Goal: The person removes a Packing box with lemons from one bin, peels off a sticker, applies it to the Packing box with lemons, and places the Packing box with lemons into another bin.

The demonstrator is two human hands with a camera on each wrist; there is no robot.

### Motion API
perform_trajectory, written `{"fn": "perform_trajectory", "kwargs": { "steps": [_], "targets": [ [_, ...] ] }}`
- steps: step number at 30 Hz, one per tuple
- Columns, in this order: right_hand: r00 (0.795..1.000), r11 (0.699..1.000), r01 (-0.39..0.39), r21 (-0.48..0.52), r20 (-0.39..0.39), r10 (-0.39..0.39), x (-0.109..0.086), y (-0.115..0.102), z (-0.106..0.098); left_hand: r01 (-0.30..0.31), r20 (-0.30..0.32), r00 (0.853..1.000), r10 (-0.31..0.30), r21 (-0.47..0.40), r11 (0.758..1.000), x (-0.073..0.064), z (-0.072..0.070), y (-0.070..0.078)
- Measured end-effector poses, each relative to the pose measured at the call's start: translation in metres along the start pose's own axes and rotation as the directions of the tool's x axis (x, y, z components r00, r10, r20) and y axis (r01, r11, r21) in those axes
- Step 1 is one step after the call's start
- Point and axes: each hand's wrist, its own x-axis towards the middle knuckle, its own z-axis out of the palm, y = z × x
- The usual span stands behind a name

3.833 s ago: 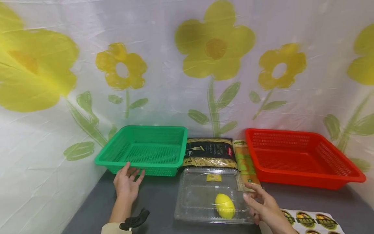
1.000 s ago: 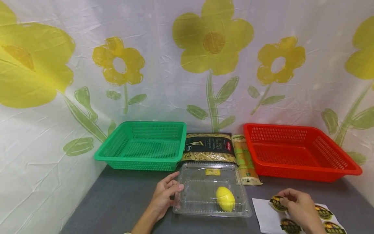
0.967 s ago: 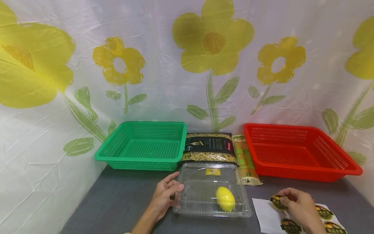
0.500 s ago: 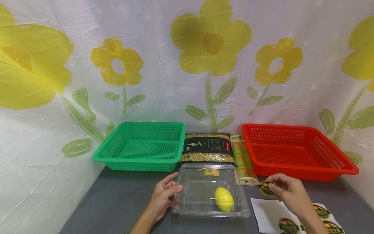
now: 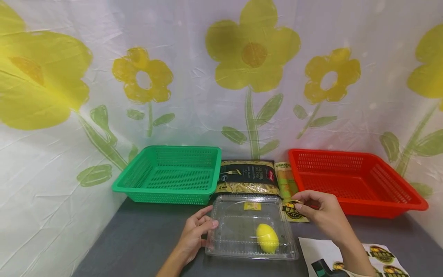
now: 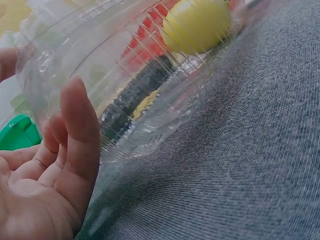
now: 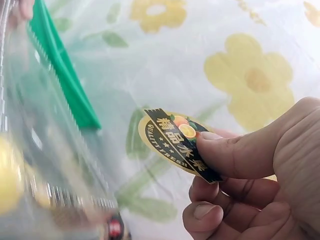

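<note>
A clear plastic clamshell box (image 5: 235,231) sits closed at the middle of the table with a yellow lemon (image 5: 267,238) inside. A small yellow packet (image 5: 252,206) shows near its back edge. My left hand (image 5: 194,232) holds the box's left side, its thumb over the edge; the left wrist view has the thumb (image 6: 80,125) against the plastic. Between thumb and forefinger, my right hand (image 5: 323,215) pinches a round black-and-gold fruit sticker (image 7: 170,145), raised just right of the box. In the head view this sticker overlaps the orange-and-green pack (image 5: 286,184) behind it.
A sheet of similar stickers (image 5: 320,250) lies at the front right, partly under my right forearm. Behind the box is a black pasta bag (image 5: 247,177). A green basket (image 5: 166,196) stands at back left, a red basket (image 5: 367,206) at back right.
My right hand has peeled the sticker up from the sheet and carried it leftward and back, close to the box. My left hand moved from the green basket to the box, then stayed.
</note>
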Motion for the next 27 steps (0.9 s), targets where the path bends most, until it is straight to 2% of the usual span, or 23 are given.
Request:
{"fn": "perform_trajectory", "kwargs": {
  "steps": [8, 20, 27],
  "targets": [
    [0.997, 0.994, 0.034, 0.102, 0.062, -0.041, 0.009, -0.012, 0.026, 0.023, -0.006, 1.0, -0.023, 0.003, 1.0, 0.002, 0.0, -0.002],
    [0.994, 0.988, 0.032, 0.152, 0.102, -0.048, 0.021, -0.012, 0.059, 0.009, 0.005, 1.0, -0.009, -0.014, 1.0, 0.002, -0.001, -0.004],
    [0.984, 0.99, 0.059, 0.131, 0.161, -0.08, 0.031, -0.002, 0.076, -0.003, 0.003, 1.0, 0.003, -0.01, 1.0, 0.003, -0.003, -0.003]
  ]
}}
